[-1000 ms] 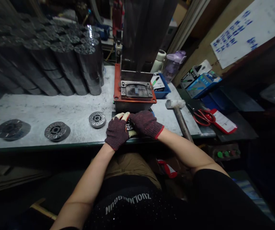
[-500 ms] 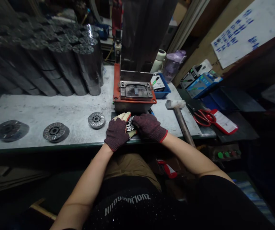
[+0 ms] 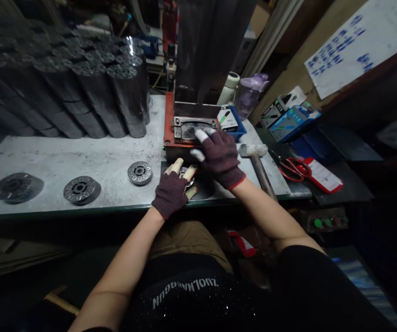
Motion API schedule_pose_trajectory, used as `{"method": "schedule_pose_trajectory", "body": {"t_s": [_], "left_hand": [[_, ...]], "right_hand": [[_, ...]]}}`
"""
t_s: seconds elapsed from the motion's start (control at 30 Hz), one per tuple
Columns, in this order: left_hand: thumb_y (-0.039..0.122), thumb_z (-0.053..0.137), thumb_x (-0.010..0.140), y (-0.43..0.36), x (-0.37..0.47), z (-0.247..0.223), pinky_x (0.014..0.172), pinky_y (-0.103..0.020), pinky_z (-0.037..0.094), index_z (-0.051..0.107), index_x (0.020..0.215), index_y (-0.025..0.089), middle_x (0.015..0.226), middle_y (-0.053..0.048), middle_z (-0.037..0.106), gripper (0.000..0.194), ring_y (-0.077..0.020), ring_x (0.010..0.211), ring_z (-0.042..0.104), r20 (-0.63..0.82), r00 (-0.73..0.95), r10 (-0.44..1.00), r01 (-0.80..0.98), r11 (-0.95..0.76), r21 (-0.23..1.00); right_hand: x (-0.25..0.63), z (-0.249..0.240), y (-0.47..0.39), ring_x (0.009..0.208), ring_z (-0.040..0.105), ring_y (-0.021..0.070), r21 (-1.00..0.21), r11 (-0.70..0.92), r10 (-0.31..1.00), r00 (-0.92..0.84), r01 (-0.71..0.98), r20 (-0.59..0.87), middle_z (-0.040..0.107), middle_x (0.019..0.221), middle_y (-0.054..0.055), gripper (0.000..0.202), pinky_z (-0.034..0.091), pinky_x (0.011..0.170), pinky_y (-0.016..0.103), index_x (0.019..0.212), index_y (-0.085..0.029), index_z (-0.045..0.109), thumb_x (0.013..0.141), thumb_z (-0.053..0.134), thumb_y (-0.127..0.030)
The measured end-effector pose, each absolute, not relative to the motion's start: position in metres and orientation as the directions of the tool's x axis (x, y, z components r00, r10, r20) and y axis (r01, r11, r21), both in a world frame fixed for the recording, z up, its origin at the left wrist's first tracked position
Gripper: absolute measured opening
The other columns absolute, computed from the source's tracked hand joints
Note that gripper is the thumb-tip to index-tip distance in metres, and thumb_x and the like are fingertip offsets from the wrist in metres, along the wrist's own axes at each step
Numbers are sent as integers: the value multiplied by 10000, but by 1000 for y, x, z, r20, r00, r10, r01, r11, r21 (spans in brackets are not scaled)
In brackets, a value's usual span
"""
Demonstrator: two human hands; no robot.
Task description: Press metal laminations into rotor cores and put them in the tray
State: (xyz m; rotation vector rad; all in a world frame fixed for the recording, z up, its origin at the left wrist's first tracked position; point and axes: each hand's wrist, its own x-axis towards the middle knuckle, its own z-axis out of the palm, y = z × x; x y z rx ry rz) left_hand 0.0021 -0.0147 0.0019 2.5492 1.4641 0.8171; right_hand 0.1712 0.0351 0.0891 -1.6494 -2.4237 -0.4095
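A small slotted metal disc (image 3: 182,172) lies on a dark mat at the bench's front edge, partly hidden by my left hand (image 3: 171,192). That hand wears a dark knitted glove with pale fingers, and its fingers and thumb are around the disc. My right hand (image 3: 219,156), gloved alike, is over the front of an orange-and-steel fixture (image 3: 195,152), fingers apart and tips near its metal top plate (image 3: 186,133). I see nothing held in it. Left of my hands sit three similar discs: a near one (image 3: 140,173), a middle one (image 3: 80,189) and a far one (image 3: 14,186).
Tall stacks of metal cores (image 3: 122,92) fill the back left of the bench (image 3: 115,150). To the right lie a mallet (image 3: 262,173) and red-handled scissors (image 3: 293,169). Behind the fixture stand a purple bottle (image 3: 252,94) and a blue tray (image 3: 239,131).
My right hand has left the disc and moved up and forward to the fixture, its fingers spreading. My left hand stays at the disc with its fingers slightly shifted.
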Motion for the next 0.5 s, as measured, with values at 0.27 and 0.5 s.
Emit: {"method": "schedule_pose_trajectory", "body": {"t_s": [0.27, 0.5], "left_hand": [[409, 694, 862, -11, 1, 1, 1115, -470, 428, 539, 1437, 248, 1518, -135, 454, 617, -346, 1338, 502, 395, 388, 832, 754, -534, 383], [415, 740, 802, -10, 0, -4, 1131, -459, 424, 464, 1467, 148, 1468, -182, 503, 769, -339, 1349, 500, 376, 333, 865, 729, -489, 480]], "right_hand": [[164, 104, 64, 1093, 566, 311, 114, 412, 843, -425, 904, 331, 689, 1146, 170, 348, 410, 932, 441, 1209, -130, 675, 1013, 449, -308], [177, 68, -4, 1066, 662, 260, -29, 472, 880, -469, 881, 78, 723, 1185, 148, 353, 469, 856, 332, 1260, -127, 661, 972, 504, -258]]}}
